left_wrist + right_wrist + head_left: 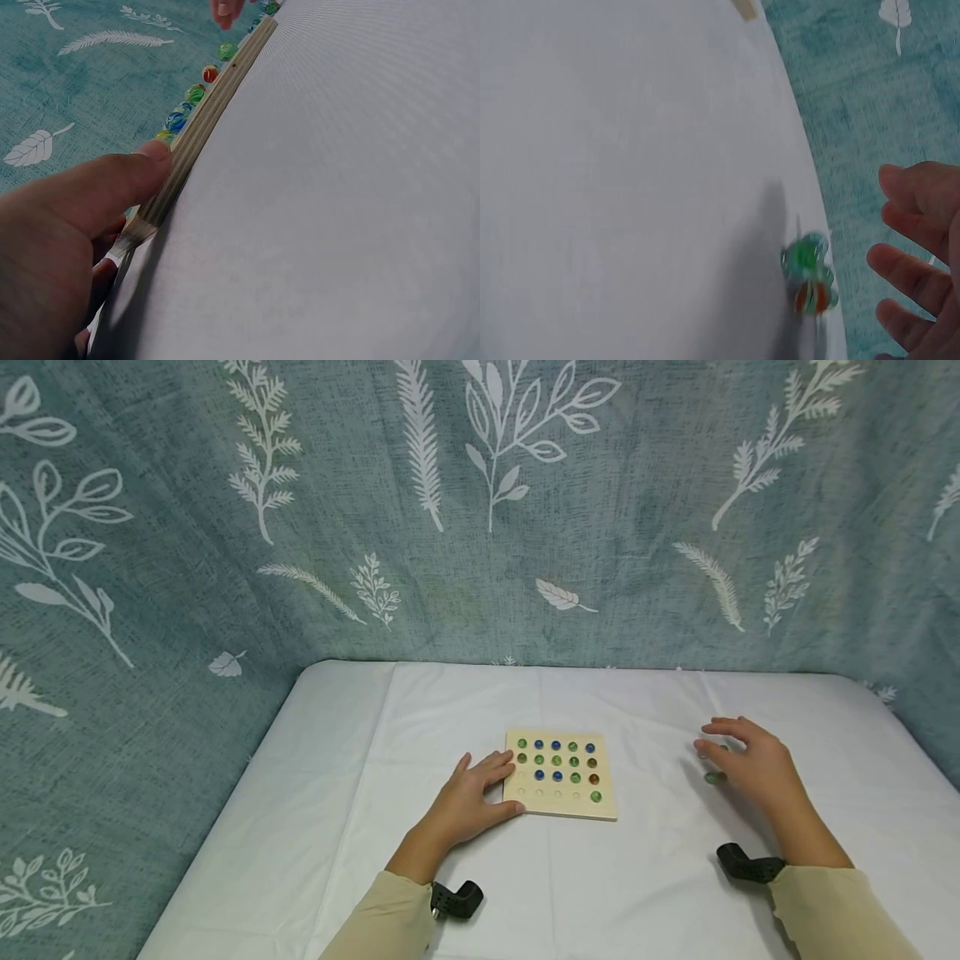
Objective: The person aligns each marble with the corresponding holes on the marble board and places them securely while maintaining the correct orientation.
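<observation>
Filling wooden board [561,806]: glass marbles [556,759]

In the right wrist view the loose marbles [808,279] are smeared by blur, so their count is unclear (green and orange at least). The right hand [919,255] is cut off at the 3 o'clock edge, only fingertips showing. In the head view that hand covers part of the marbles. The wooden board [196,131] shows edge-on in the left wrist view, its top face hidden. The left hand [71,247] runs off the frame at 8 o'clock.
</observation>
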The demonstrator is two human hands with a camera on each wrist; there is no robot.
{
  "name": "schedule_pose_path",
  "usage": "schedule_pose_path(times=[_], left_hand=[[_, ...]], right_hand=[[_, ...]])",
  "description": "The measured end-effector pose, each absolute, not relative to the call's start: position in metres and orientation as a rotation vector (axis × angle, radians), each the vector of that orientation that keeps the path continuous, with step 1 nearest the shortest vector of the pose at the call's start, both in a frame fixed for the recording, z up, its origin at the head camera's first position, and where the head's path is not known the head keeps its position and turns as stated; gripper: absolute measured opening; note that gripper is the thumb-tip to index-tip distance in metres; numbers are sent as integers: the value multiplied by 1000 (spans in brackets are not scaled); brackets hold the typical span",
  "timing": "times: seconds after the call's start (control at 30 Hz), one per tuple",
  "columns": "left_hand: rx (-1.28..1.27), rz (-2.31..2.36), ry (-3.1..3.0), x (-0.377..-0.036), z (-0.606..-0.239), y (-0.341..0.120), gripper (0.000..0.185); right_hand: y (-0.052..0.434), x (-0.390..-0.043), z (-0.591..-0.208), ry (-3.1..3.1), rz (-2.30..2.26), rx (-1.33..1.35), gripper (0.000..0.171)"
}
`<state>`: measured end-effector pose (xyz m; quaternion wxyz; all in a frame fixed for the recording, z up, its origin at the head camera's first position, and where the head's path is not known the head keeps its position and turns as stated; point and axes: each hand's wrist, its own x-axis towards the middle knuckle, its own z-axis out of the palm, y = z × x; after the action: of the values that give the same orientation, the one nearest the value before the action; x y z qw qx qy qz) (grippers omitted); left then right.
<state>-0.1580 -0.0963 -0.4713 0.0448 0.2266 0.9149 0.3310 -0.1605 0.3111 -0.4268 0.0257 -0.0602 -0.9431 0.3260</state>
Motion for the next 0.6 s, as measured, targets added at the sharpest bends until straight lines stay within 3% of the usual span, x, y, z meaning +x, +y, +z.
schedule_pose_path(times=[0.27,0.6], left_hand=[[694,1012,2792,-157,-470,-95,68],[705,1013,2797,-157,-470,-96,69]], right_hand=[[340,-161,-436,-2946,1059,-309,66],[356,-165,-457,-2888,1244,-333,59]])
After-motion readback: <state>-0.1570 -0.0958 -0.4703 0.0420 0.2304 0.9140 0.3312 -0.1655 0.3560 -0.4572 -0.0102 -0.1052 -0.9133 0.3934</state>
